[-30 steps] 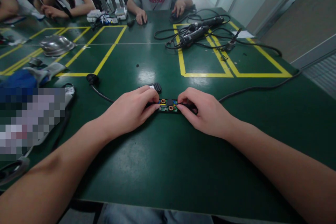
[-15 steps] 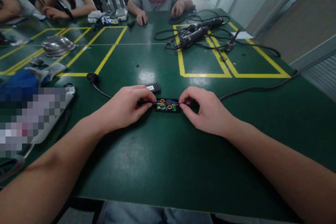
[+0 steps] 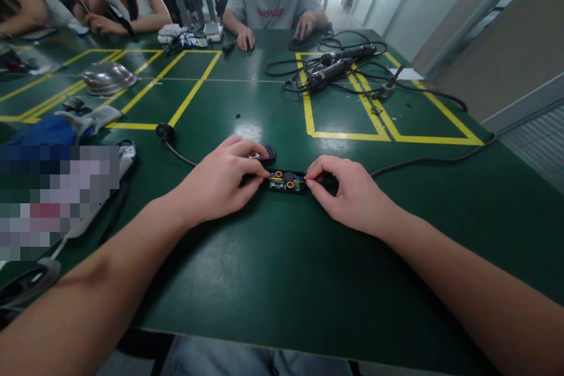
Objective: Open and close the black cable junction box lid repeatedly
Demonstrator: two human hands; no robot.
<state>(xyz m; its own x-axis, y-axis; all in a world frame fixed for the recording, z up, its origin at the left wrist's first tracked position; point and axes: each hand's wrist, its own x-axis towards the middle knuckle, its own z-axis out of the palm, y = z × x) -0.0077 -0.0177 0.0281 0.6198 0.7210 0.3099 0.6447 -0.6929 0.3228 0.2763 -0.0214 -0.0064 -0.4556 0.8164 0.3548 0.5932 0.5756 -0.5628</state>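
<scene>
Our left hand seems pinched on the left cable, our right hand on the right cable, at nine and three o'clock of one open case on the counter. We judge it unfinished: one board, two coils inside; one cover off at eleven, one plug at ten.
</scene>
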